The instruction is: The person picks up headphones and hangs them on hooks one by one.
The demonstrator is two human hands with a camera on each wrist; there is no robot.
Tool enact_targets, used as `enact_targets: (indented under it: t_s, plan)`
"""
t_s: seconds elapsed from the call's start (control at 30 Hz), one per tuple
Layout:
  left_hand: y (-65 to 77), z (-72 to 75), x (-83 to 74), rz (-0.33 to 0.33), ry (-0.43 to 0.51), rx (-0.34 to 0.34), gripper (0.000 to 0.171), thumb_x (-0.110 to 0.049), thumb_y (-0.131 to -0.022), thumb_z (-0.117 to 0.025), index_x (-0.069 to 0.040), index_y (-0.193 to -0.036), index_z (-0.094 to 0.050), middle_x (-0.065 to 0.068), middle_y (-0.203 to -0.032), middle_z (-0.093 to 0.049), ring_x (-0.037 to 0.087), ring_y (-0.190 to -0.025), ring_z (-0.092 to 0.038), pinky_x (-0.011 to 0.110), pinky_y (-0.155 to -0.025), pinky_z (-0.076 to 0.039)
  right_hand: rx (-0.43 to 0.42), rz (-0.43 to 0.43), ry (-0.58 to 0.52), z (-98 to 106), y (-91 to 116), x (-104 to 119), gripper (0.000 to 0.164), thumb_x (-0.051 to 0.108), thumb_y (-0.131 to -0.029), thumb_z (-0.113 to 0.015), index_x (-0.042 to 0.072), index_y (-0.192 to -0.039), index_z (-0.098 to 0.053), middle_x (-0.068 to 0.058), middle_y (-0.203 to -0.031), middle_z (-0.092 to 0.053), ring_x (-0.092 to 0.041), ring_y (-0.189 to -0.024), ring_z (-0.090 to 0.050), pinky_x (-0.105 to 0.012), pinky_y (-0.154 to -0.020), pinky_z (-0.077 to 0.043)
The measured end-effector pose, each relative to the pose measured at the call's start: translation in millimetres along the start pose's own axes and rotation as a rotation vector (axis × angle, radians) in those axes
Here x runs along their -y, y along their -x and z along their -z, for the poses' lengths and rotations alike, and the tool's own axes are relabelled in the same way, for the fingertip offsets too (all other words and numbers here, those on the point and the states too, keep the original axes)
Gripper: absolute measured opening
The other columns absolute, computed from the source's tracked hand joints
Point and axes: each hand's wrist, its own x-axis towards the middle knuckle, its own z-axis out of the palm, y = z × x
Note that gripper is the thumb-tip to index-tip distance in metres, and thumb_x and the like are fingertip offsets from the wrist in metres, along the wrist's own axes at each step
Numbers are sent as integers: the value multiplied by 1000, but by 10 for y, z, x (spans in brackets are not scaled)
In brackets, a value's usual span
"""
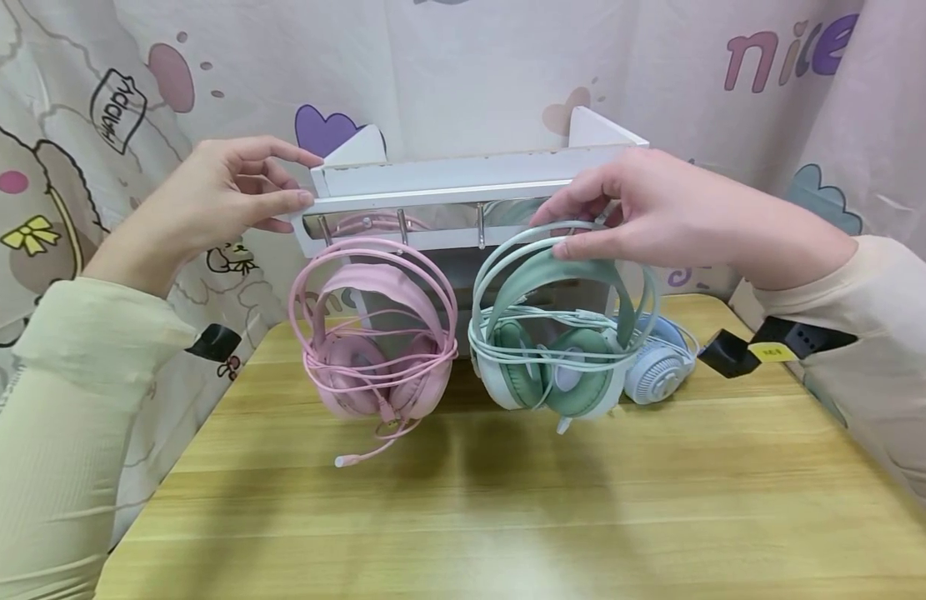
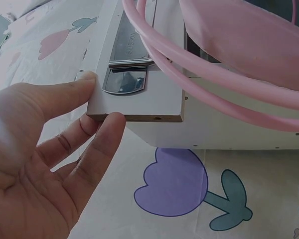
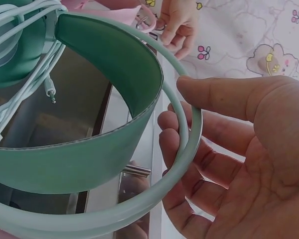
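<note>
Pale green headphones (image 1: pixel 553 275) hang in front of a white shelf (image 1: pixel 432 200), their cable wound around the earcups. My right hand (image 3: pixel 224 149) grips the twin outer tubes of their headband, thumb on one side and fingers curled behind. My left hand (image 1: pixel 241 183) holds the shelf's left end, thumb and fingers at the board's corner beside a chrome hook (image 2: pixel 127 72). Pink headphones (image 1: pixel 380 333) hang by their headband from the rail, with a small microphone (image 1: pixel 350 459) dangling below.
Light blue headphones (image 1: pixel 661 371) sit on the wooden table (image 1: pixel 463 517) at the right, partly behind the green pair. More hooks, such as the middle hook (image 1: pixel 481 225), line the mirrored rail. A printed curtain (image 1: pixel 463 75) surrounds the table at the back and sides.
</note>
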Motion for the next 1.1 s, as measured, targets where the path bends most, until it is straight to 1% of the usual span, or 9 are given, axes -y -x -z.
enact_targets:
  t_s: [0.2,0.43,0.53,0.7,0.87,1.1]
  plan:
    - [-3,-7,4,2,12,0,45,-5,-91,-73,-20,-133,-64,-5,-88,-68,8,-81,-69,26,-69,-66,4,25,-27,-15,-98,3,22,32,-95,-71,32,-117,-73,9,-101,-70,-8,-89,-60,-20,-76,-55]
    - [-2,-13,18,-6,13,3,46,-3,-92,-72,-19,-134,-64,-6,-88,-68,9,-81,-69,26,-69,-66,-8,67,-9,-37,-171,17,22,29,-95,-71,28,-117,-74,3,-100,-69,-12,-87,-56,-20,-70,-51]
    - [-3,-15,19,-7,7,2,45,-5,-92,-72,-19,-134,-63,-5,-89,-69,9,-81,-69,26,-69,-66,-10,69,2,-38,-197,30,24,30,-95,-71,26,-118,-74,2,-101,-69,-13,-87,-57,-20,-71,-51]
    - [-4,-20,16,4,-4,-1,45,-6,-92,-72,-20,-134,-63,-5,-88,-68,9,-81,-69,25,-69,-66,-12,79,27,-48,-230,23,22,27,-95,-71,25,-116,-75,2,-100,-70,-14,-87,-59,-21,-72,-52]
    - [-3,-15,16,-1,4,-4,45,-8,-91,-73,-19,-134,-63,-3,-89,-70,8,-81,-69,26,-69,-66,-5,80,36,-60,-254,19,23,27,-95,-70,25,-118,-74,3,-101,-71,-13,-88,-60,-21,-74,-53]
    - [-2,-5,18,-8,19,-5,46,-4,-92,-72,-19,-134,-63,-5,-88,-68,8,-81,-69,26,-70,-66,7,62,27,-72,-253,51,25,27,-94,-71,24,-119,-74,2,-102,-72,-12,-89,-61,-22,-76,-54]
